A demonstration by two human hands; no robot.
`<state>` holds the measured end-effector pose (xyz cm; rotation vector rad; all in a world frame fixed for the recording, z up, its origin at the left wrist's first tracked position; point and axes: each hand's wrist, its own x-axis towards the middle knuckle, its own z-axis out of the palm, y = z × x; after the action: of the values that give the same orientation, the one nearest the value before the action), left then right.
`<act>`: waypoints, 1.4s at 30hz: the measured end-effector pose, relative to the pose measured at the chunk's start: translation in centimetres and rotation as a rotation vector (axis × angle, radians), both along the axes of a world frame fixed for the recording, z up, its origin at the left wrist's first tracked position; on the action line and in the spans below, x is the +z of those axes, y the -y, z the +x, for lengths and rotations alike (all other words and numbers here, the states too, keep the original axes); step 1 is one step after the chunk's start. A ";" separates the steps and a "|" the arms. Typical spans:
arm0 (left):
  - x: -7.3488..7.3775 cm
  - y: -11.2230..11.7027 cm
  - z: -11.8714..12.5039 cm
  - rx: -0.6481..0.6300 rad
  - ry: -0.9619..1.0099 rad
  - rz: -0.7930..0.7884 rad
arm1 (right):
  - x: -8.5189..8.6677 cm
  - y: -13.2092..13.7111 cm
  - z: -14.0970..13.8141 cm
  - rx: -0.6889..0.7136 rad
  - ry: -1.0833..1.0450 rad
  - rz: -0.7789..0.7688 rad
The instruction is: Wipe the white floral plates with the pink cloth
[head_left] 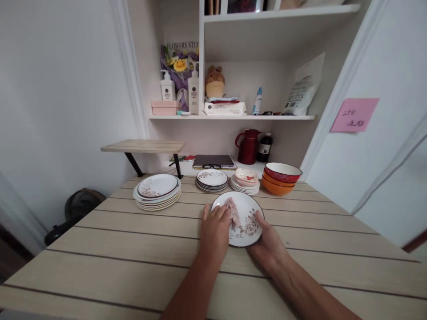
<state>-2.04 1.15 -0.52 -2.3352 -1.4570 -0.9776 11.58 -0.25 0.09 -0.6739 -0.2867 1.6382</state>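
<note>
As one hand [269, 245] grips one plate [247, 202], another [215, 229] presses one cloth [234, 213].

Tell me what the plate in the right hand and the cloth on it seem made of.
Plate: likely glazed ceramic, given its smooth, white, faintly shiny face with floral decoration; melamine is possible. Cloth: soft, matt, pinkish fabric, judging by its crumpled folds; fibre unclear.

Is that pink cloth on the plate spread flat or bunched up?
Bunched up: the cloth lies in creased folds where the left hand touches it.
</note>
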 end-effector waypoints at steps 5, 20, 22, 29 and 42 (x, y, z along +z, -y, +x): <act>0.1 -0.2 0.1 -0.017 0.010 -0.039 | 0.6 0.1 -0.1 -0.022 -0.013 -0.037; 0.3 -0.1 0.0 -0.016 0.003 -0.099 | 0.5 -0.1 0.0 0.003 -0.063 -0.036; 0.4 -0.2 -0.1 -0.016 -0.008 -0.104 | 0.6 -0.1 -0.1 0.004 -0.064 -0.033; 0.9 -0.2 -0.6 0.005 -0.019 -0.126 | 1.0 0.0 -0.3 0.038 -0.052 -0.006; 0.9 -0.6 -0.7 0.122 -0.054 -0.081 | 0.3 0.1 -0.5 0.145 0.049 0.045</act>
<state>-2.76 1.79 0.34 -2.2773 -1.6252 -0.8318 11.06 -0.30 0.43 -0.6727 -0.4156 1.7497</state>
